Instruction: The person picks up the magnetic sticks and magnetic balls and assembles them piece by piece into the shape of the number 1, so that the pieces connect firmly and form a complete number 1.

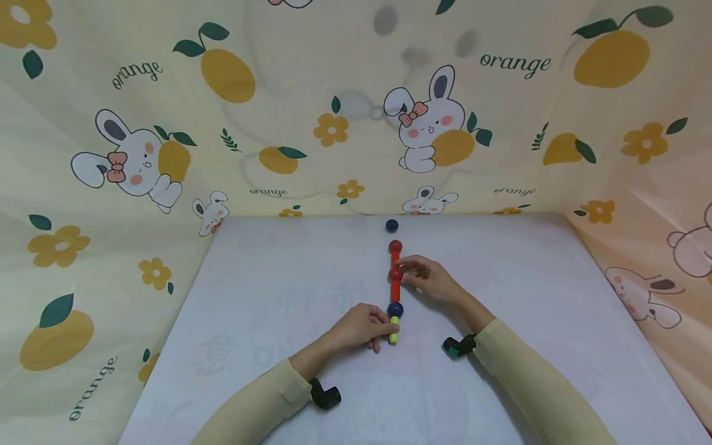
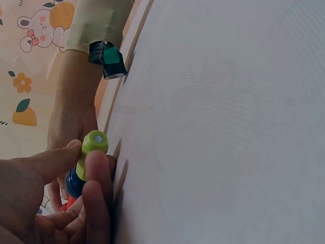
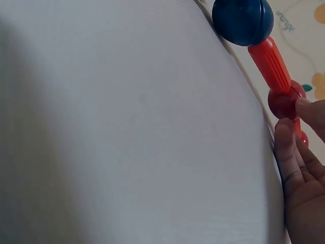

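Observation:
A straight chain of magnetic-looking rods and balls lies down the middle of the white table. From the far end run a red ball (image 1: 395, 246), a red rod (image 1: 395, 256), a second red ball (image 1: 394, 274), another red rod (image 1: 395, 292), a dark blue ball (image 1: 395, 309) and a yellow-green rod (image 1: 394, 338). My left hand (image 1: 358, 324) pinches the yellow-green rod, whose free end shows a silvery disc in the left wrist view. With thumb and fingertips, my right hand (image 1: 432, 281) holds the middle red ball (image 3: 282, 104).
A separate dark blue ball (image 1: 392, 225) sits beyond the chain, near the back edge of the white table (image 1: 267, 266). Cloth (image 1: 311, 80) printed with rabbits and oranges hangs behind and along both sides. Both wrists wear a small black camera (image 1: 325, 394).

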Available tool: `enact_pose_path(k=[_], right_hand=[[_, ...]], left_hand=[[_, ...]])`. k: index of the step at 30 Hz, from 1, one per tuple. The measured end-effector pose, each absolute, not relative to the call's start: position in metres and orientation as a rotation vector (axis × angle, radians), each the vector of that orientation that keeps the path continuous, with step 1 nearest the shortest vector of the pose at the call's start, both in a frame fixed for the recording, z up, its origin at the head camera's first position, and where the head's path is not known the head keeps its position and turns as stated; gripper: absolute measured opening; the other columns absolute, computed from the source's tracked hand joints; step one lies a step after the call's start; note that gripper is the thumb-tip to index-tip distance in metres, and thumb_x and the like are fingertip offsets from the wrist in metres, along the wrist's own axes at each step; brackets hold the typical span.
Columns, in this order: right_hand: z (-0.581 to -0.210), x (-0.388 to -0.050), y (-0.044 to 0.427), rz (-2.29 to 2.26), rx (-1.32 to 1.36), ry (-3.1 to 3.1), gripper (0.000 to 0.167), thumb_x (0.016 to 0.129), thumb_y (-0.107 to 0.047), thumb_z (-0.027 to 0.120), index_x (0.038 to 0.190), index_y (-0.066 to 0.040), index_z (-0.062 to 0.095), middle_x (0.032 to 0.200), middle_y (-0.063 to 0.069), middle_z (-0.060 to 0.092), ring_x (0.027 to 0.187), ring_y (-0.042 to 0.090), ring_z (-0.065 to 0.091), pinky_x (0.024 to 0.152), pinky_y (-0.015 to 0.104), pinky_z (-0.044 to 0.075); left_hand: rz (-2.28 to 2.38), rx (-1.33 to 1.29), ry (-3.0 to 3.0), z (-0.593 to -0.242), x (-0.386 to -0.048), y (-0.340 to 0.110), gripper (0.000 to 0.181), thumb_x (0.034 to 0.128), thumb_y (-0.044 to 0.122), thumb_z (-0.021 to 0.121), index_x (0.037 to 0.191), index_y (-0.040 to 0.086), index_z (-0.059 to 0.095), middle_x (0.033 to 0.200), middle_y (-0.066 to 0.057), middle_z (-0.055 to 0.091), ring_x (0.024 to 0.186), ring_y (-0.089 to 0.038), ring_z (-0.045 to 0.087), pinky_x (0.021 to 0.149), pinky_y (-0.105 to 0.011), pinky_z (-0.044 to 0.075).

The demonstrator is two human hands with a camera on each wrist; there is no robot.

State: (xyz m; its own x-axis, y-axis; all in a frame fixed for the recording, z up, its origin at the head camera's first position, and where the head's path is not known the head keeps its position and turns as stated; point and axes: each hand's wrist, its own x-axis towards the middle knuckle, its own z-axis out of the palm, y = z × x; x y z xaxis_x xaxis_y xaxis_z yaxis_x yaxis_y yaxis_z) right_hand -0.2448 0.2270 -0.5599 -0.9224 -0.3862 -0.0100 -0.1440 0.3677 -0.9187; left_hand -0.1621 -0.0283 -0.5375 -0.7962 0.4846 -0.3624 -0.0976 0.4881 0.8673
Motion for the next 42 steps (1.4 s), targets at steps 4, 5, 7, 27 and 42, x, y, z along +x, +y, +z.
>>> enact_pose_path(k=[4, 5, 7, 27, 42], right_hand=[[-0.559, -0.249, 0.227, -1.564, -0.474, 2.418, 0.041, 0.105, -0.006, 0.069, 0.145, -0.009, 0.063, 0.134, 0.018, 0.07, 0.102, 0.032, 0.069, 0.081, 0.025, 0.058], [-0.558, -0.25, 0.227, -1.561, -0.464, 2.42, 0.04, 0.105, -0.006, 0.069, 0.144, -0.009, 0.063, 0.133, 0.018, 0.071, 0.101, 0.032, 0.069, 0.079, 0.027, 0.058], [-0.553, -0.251, 0.227, -1.55, -0.433, 2.435, 0.039, 0.105, -0.008, 0.069, 0.144, -0.008, 0.062, 0.132, 0.018, 0.071, 0.098, 0.032, 0.069, 0.078, 0.029, 0.059], [-0.532, -0.315, 0.219, -1.542, -0.291, 2.673, 0.037, 0.106, -0.018, 0.07, 0.14, -0.003, 0.062, 0.132, 0.017, 0.066, 0.116, 0.035, 0.064, 0.084, 0.031, 0.056], [-0.534, -0.349, 0.205, -1.433, -0.153, 2.721, 0.048, 0.103, -0.021, 0.073, 0.147, -0.011, 0.056, 0.141, 0.017, 0.059, 0.12, 0.036, 0.059, 0.091, 0.044, 0.058]], left_hand=[[1.309, 0.315, 2.15, -0.538, -0.163, -0.029, 0.022, 0.0986, 0.031, 0.081, 0.101, 0.01, 0.073, 0.073, -0.003, 0.075, 0.052, -0.013, 0.065, 0.053, -0.022, 0.047], [1.309, 0.315, 2.149, -0.538, -0.163, -0.029, 0.022, 0.0986, 0.031, 0.081, 0.101, 0.01, 0.073, 0.073, -0.003, 0.075, 0.052, -0.013, 0.065, 0.053, -0.022, 0.047], [1.311, 0.321, 2.148, -0.538, -0.163, -0.029, 0.022, 0.0986, 0.031, 0.081, 0.101, 0.01, 0.073, 0.073, -0.003, 0.075, 0.052, -0.013, 0.065, 0.052, -0.022, 0.047], [1.306, 0.302, 2.161, -0.538, -0.163, -0.029, 0.024, 0.0977, 0.032, 0.082, 0.102, 0.01, 0.073, 0.073, -0.003, 0.075, 0.053, -0.013, 0.066, 0.054, -0.021, 0.049], [1.308, 0.277, 2.17, -0.538, -0.162, -0.028, 0.022, 0.0972, 0.032, 0.082, 0.099, 0.012, 0.073, 0.073, -0.003, 0.075, 0.053, -0.013, 0.065, 0.054, -0.022, 0.049]])
